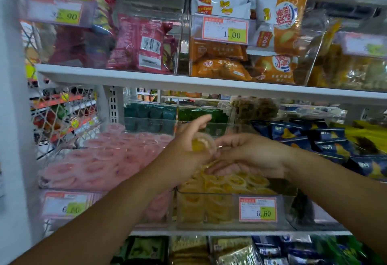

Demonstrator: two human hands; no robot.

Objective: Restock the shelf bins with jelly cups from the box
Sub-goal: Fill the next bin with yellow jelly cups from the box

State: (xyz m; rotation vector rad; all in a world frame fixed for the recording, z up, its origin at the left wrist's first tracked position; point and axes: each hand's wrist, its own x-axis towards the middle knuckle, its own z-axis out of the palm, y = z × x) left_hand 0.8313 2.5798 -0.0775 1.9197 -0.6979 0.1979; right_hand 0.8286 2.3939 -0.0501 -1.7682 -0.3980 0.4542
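Over the near bin on the middle shelf, both hands meet. The left hand (186,147) is turned palm up and cradles a yellow jelly cup (202,144), its fingers curled partly round it while the forefinger points away to the right. The right hand (251,153) hangs palm down just beside it, fingers loosely stretched toward the cup's rim; motion blur hides whether they grip it or only touch. That cup is a small clear tub with yellow filling, blurred in the palm. Directly beneath the hands a clear bin (209,193) is heaped with more yellow cups (236,181), and a price tag (257,209) reading 6.60 sits on its front wall. Left of it lies a pile of pink jelly cups (100,160). Farther back stand green packets (150,116); blue packets (314,139) fill the right. Above, a white shelf (188,82) carries orange snack packs (240,63) and a pink packet (142,42).
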